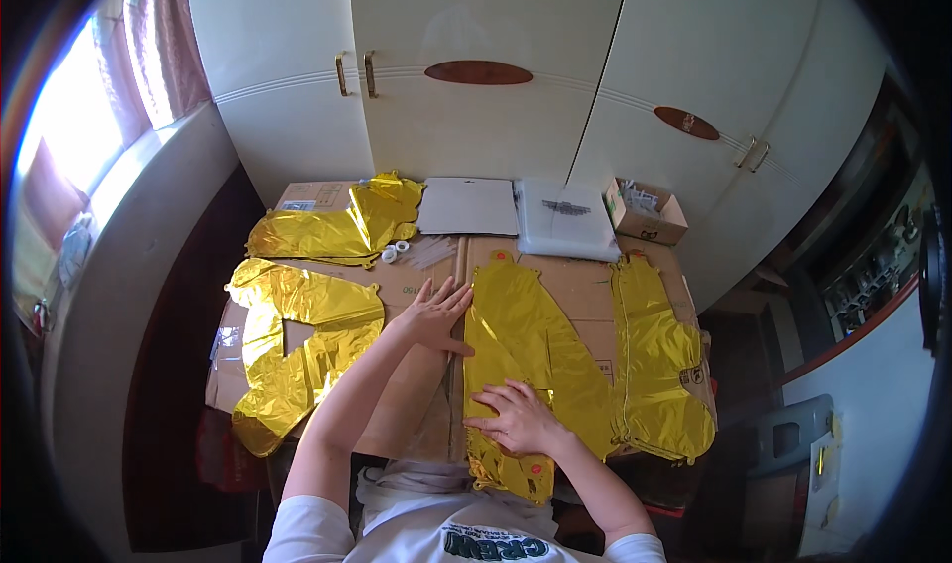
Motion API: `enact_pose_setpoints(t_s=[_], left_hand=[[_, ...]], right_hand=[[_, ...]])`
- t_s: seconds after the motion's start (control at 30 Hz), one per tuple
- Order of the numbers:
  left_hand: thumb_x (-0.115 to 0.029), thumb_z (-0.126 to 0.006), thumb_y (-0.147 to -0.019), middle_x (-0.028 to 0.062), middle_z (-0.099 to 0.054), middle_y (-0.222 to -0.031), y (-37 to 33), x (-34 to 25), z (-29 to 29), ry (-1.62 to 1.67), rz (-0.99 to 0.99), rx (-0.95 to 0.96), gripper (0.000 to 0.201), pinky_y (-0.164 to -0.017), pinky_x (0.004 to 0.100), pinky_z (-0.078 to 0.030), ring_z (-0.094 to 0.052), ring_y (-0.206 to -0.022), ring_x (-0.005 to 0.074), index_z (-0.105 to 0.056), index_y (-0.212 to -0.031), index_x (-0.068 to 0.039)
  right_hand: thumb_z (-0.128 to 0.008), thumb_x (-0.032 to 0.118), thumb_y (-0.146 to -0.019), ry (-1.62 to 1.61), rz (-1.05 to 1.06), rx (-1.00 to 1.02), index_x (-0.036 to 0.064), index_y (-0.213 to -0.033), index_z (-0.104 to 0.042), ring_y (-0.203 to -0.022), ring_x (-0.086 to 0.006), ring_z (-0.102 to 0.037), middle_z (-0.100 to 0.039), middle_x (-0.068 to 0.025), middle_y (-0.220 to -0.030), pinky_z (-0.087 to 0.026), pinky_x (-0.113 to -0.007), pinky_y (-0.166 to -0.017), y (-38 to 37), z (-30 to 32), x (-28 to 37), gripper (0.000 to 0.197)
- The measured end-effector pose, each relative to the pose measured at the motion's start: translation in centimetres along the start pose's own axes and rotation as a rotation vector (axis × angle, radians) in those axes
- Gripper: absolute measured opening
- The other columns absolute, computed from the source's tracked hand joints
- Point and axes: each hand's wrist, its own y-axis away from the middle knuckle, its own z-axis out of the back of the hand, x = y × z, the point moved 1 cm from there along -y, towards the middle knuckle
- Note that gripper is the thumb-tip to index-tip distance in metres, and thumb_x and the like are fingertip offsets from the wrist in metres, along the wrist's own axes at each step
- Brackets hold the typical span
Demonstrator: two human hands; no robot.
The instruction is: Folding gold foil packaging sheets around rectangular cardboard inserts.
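Observation:
A flat gold foil balloon [526,315] lies lengthwise on the cardboard in front of me, its near end creased and hanging toward my lap. My left hand [434,320] rests at its left edge, fingers stretched out and spread, fingertips touching the foil. Lower down, my right hand [521,419] lies on the balloon with its fingers spread, palm down. To the left is another flat gold foil balloon [347,360] with an angular opening. A further gold foil balloon [654,355] lies at the right edge, wrinkled along its length.
Folded gold foil balloons [307,236] lie at the far left. Small white rolls [397,251] and clear strips [432,253] sit beside them. Behind are a pale flat board [468,207], a clear plastic package [567,228] and a small carton [659,228]. Cardboard [407,394] covers the table before cream cabinets [476,17].

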Motion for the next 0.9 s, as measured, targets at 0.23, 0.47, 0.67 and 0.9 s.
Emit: enact_pose_setpoints(t_s=[0.23, 0.47, 0.67, 0.9], left_hand=[[-0.070, -0.052, -0.084, 0.0083, -0.015, -0.163, -1.5, 1.6, -1.3, 0.110, 0.090, -0.151, 0.105, -0.119, 0.0571, -0.002, -0.005, -0.151, 0.0314, -0.007, -0.157, -0.011], [-0.068, -0.053, -0.082, 0.0068, -0.011, -0.164, -3.4, 2.3, -1.8, 0.122, 0.305, -0.225, 0.104, -0.117, 0.0621, 0.001, -0.001, -0.152, 0.0302, -0.008, -0.158, -0.012], [-0.069, -0.049, -0.083, 0.0061, -0.010, -0.165, -4.2, 2.1, -1.0, 0.143, 0.395, -0.177, 0.101, -0.117, 0.0613, 0.003, 0.000, -0.152, 0.0322, -0.009, -0.158, -0.014], [-0.061, -0.044, -0.091, 0.0069, -0.013, -0.164, -5.0, 1.3, -1.1, 0.157, 0.468, -0.223, 0.084, -0.117, 0.0619, 0.003, -0.003, -0.151, 0.0320, -0.017, -0.157, -0.017]], right_hand=[[-0.061, 0.033, -0.091, 0.012, 0.020, -0.074, 0.0392, -0.121, -0.067, -0.132, -0.0245, -0.045, -0.051, -0.0042, -0.138, -0.028, -0.048, -0.112, 0.2, -0.4, -0.2, 0.031], [-0.055, 0.035, -0.094, 0.003, -0.014, 0.005, 0.0401, -0.124, -0.065, -0.137, -0.0236, -0.040, -0.049, -0.0042, -0.143, -0.024, -0.049, -0.115, 0.0, -0.1, -0.1, 0.032], [-0.057, 0.034, -0.093, 0.008, -0.025, 0.010, 0.0396, -0.125, -0.065, -0.137, -0.0237, -0.039, -0.048, -0.0043, -0.143, -0.024, -0.049, -0.115, 0.1, -0.2, -0.2, 0.033], [-0.061, 0.032, -0.090, 0.051, -0.004, -0.054, 0.0417, -0.121, -0.065, -0.131, -0.0240, -0.045, -0.051, -0.0033, -0.139, -0.029, -0.048, -0.111, 0.0, -0.5, -0.5, 0.033]])
